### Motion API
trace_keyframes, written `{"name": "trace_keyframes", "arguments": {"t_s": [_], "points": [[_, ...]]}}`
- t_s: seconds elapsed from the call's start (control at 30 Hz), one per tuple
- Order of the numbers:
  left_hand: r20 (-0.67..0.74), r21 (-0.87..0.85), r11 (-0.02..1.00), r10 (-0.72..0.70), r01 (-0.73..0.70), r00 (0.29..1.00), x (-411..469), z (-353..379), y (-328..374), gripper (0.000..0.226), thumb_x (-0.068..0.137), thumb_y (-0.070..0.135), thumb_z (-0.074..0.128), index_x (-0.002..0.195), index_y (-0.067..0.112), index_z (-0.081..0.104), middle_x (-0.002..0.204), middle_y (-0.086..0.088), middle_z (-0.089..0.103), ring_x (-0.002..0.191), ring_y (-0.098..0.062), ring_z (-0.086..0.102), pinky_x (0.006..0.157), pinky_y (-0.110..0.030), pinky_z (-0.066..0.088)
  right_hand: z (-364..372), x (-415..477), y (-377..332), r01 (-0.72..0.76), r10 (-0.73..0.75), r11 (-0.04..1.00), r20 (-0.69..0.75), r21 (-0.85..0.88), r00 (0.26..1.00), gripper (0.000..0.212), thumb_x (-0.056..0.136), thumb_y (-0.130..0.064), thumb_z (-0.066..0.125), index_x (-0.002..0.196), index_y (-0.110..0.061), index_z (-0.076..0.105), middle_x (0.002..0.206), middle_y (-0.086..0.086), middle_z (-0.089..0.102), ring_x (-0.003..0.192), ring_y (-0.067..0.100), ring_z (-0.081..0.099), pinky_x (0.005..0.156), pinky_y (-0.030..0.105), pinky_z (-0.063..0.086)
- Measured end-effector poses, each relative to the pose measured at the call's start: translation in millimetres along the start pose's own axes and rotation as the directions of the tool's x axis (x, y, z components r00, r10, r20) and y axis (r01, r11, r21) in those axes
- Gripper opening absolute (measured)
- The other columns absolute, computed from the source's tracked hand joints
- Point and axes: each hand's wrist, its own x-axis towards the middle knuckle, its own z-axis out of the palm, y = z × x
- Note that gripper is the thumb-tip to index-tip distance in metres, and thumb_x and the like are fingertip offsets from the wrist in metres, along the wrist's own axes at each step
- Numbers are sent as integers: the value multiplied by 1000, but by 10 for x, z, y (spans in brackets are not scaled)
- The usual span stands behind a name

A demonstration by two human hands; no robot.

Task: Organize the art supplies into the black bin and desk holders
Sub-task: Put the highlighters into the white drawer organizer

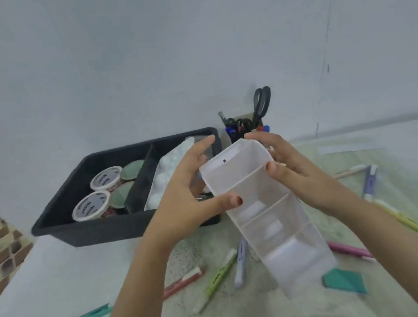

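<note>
One holder (266, 221), tilted, btwn L hand (183, 191) & R hand (297, 168) fingers (272, 169).

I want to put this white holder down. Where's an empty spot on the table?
The widest bare table is front left, bordered by the black bin behind and the teal cap on its right. Under the white holder it's crowded: red pen, green pen, pink pen. The right side, by the yellow pen, is busy too.

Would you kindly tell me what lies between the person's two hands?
In the head view, a white divided desk holder sits between the left hand and the right hand, which grips it.
</note>
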Motion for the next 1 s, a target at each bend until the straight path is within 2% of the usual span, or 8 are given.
{"name": "trace_keyframes", "arguments": {"t_s": [0.17,0.27,0.4,0.53,0.6,0.8,0.93,1.0], "points": [[153,-53,999,11,-3,988,273,358,19,90,55,35,87,132,44,41,133,14,52,124,-11,50,98,-45,48,-404,-207,-7,-19,12,998,-135,-58,991,36,92,-47,41,128,-49,41,121,-39,48,110,-11,48,84,7,41],[175,-112,993,58,-39,983,472,534,67,80,55,22,87,125,31,51,125,7,57,114,-14,57,87,-43,54,-660,-286,-19,-44,32,997,-163,-70,986,36,94,-37,40,130,-40,40,118,-22,54,103,-9,55,79,9,45],[204,-104,992,94,-74,974,878,705,135,90,56,14,89,134,26,47,132,5,54,124,-13,50,94,-42,51,-1007,-215,-50,-54,38,995,-172,-87,984,33,95,-34,39,128,-37,40,109,-10,60,96,5,63,72,21,52],[244,-44,992,125,-118,962,1337,877,176,88,57,13,88,133,32,48,139,6,47,134,-13,38,100,-42,47,-1345,-13,54,-34,-11,976,-202,-216,979,36,91,-54,47,125,-45,46,116,-10,57,95,44,58,75,57,54],[252,-42,991,136,-129,958,1533,944,172,85,62,1,84,132,29,47,140,7,45,135,-9,36,102,-38,45,-1502,108,148,-57,-3,963,-220,-265,975,42,84,-62,51,124,-49,46,111,3,58,91,56,51,68,64,49],[252,10,997,71,-76,965,2016,982,5,79,62,-3,83,124,33,48,139,5,45,132,-8,38,103,-31,42,-1764,476,440,-121,44,941,-241,-316,970,31,80,-61,49,111,-58,50,111,30,50,94,51,53,77,61,50],[247,180,982,12,-58,969,2206,993,-114,82,62,5,84,128,32,44,140,2,42,136,-13,33,110,-32,34,-1816,627,626,-157,70,933,-264,-323,962,24,85,-54,46,108,-58,50,113,7,60,101,34,57,89,56,49],[247,352,934,-23,-68,969,2269,990,-137,91,64,14,85,139,29,35,143,1,39,136,-17,33,110,-33,33,-1825,673,706,-173,84,929,-269,-326,960,25,95,-38,46,119,-44,51,115,-8,58,107,26,57,95,53,46]]}}
